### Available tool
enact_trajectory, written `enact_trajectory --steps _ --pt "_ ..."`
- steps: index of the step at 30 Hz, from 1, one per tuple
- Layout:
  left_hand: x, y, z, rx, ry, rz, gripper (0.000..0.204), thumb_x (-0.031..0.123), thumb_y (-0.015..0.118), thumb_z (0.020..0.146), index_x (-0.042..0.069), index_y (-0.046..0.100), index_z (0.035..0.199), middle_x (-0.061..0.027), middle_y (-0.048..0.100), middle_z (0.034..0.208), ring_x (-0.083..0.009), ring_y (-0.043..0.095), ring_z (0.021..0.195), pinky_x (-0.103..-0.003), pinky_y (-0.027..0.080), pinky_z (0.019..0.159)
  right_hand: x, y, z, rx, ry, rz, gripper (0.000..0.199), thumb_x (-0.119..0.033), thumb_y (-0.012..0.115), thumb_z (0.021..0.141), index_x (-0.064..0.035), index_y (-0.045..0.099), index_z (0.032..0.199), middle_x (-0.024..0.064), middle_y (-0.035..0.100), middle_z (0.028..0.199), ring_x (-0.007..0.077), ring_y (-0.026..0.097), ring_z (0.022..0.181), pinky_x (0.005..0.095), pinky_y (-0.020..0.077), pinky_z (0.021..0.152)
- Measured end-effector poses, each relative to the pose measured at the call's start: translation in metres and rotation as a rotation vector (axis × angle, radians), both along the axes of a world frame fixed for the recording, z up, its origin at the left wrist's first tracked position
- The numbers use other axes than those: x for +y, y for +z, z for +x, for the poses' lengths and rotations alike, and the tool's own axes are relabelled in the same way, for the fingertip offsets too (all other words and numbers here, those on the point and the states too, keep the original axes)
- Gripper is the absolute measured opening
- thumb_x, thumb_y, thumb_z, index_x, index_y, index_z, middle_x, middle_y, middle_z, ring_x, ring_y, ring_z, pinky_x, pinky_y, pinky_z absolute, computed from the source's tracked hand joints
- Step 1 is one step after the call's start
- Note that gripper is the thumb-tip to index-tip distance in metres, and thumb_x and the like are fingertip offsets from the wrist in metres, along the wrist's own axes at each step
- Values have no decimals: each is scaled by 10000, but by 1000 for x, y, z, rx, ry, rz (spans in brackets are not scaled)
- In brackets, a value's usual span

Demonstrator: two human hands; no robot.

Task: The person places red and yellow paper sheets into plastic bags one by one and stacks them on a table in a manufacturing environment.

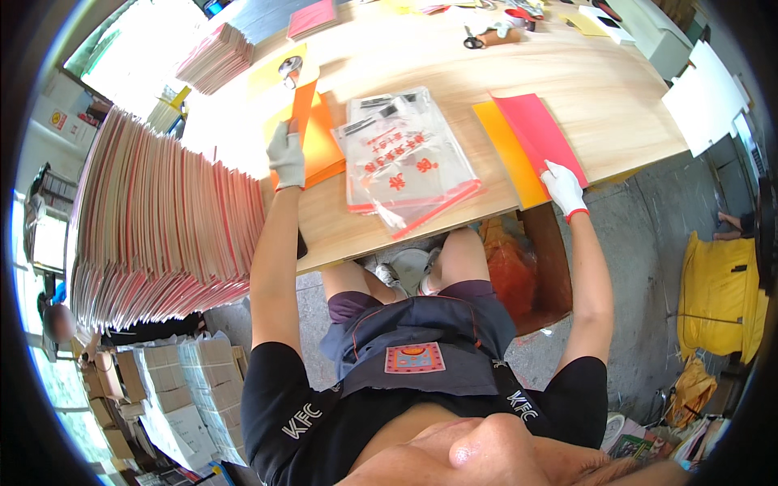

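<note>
My left hand (288, 158), in a whitish work glove, closes on an orange card sheet (305, 104), seen nearly edge-on and raised above a stack of orange sheets (326, 138). My right hand (563, 188), in a white glove with a red cuff, pinches the near edge of a pink-red sheet (545, 130). That sheet overlaps a yellow-orange sheet (512, 154) on its left. Between my hands lie clear plastic bags (413, 158) with red print and a red edge strip, loosely piled. The fingers under the pink-red sheet are hidden.
A tall stack of reddish-edged folders (170, 211) stands left of my arm. Scissors and tape rolls (493, 37) lie at the table's (389, 61) far side; another roll (289, 69) sits beyond the orange stack. A yellow bundle (721, 296) stands on the floor at right.
</note>
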State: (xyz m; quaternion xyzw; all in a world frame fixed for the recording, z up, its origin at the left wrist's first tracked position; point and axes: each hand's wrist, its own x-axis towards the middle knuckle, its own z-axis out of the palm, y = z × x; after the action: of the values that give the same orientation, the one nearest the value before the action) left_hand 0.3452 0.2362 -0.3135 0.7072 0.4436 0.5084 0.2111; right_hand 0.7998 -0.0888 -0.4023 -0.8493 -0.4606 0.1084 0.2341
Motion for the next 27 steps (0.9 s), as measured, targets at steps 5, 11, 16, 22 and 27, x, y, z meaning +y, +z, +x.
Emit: enact_trajectory --steps 5,11,16,22,27 --pt "-85 61 134 270 -445 649 156 108 566 867 71 617 1010 -104 631 808 -291 619 721 -367 510 646 -41 1 28 191 -166 402 427 -251 521 940 -14 541 1295 203 633 1163 312 640 1007 317 483 881" --pt "-204 -3 280 821 -800 375 146 162 506 902 64 576 984 -112 650 946 -301 649 876 -411 528 726 -56 110 -9 -257 -244 110 476 -205 529 918 -127 442 1379 184 669 956 360 658 767 438 511 657" --pt "-272 -58 300 715 -1140 32 355 323 593 878 36 539 1079 -160 590 1108 -347 573 1057 -431 474 884 -39 105 -21 -553 25 -140 303 -184 473 901 -159 501 1201 124 631 1068 333 653 863 461 533 657" --pt "-272 -89 192 499 -948 137 410 247 683 775 10 531 1073 -197 476 1326 -373 414 1274 -454 355 1060 -3 57 -96 -440 131 -191 440 -322 633 772 -75 563 1130 101 586 1141 287 575 1017 433 520 782" --pt "-210 -95 87 725 -296 184 488 303 682 764 78 569 1181 -215 460 1338 -406 407 1248 -545 293 1050 7 28 -123 -423 81 -362 571 -418 689 710 -35 559 1113 135 465 1174 268 488 1095 426 491 788"
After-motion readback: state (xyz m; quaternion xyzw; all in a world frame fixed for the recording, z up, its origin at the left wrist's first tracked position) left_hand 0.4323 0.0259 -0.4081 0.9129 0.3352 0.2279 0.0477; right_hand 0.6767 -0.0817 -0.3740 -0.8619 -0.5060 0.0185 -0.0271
